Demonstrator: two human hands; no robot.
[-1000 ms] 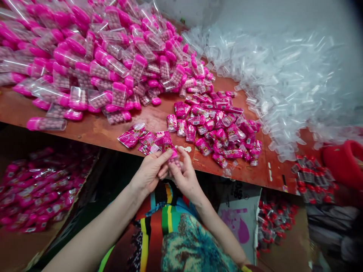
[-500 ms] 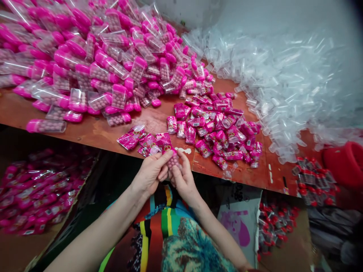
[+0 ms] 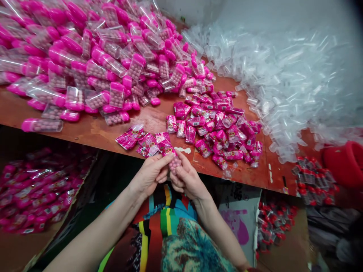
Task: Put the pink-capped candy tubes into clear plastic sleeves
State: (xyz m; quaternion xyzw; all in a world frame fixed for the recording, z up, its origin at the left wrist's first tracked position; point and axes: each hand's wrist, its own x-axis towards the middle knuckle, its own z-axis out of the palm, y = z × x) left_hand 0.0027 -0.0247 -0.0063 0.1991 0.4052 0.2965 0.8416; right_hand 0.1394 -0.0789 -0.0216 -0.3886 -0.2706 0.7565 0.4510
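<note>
Both hands are bunched together right at the near edge of the table (image 3: 93, 132), just off the board and over the person's lap. The left hand (image 3: 150, 174) and right hand (image 3: 187, 179) are pinched in on the same thing: a little clear candy case (image 3: 175, 162) full of pale pink balls, with a pink foil label (image 3: 168, 150) at its top end. The case sits between the two sets of fingers, left index finger laid across the top, right fingers curled around from the other side. So both hands are closed on it, thumbs tucked close, hardly any gap between them.

Just past the fingertips, on the table edge, lies a small fan of loose pink labels (image 3: 136, 138). To the right of that is a heap of wrapped pink packs (image 3: 221, 128). Far left and back there's a huge pile of filled cases with pink caps (image 3: 85, 56), and off to the right a big drift of empty clear cases (image 3: 283, 83). Down on the left, under the table, a cardboard box (image 3: 17, 247) holds more pink packs.
</note>
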